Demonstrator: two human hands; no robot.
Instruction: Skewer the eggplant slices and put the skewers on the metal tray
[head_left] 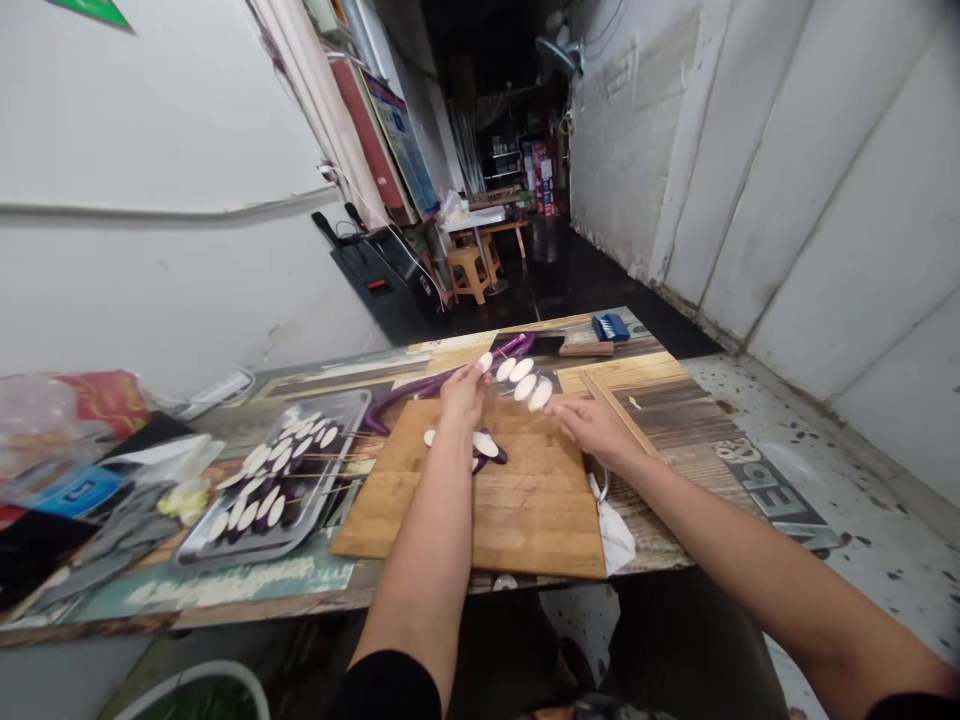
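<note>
My left hand point(463, 392) is closed round the far end of a thin skewer of white eggplant slices point(523, 380), held just above the back edge of a wooden cutting board point(487, 510). My right hand point(589, 425) pinches the skewer's near end at the board's right back corner. A few loose eggplant slices point(486, 446) lie on the board under my left wrist. Long purple whole eggplants point(420, 387) lie behind the board.
A metal tray point(341, 420) left of the board holds several skewered eggplant rows. Plastic bags and packets point(90, 470) crowd the table's left end. Bare skewers point(616, 412), a blue brush point(610, 326) and a cleaver point(559, 345) lie at the right and back. A white cloth point(616, 535) hangs at the front.
</note>
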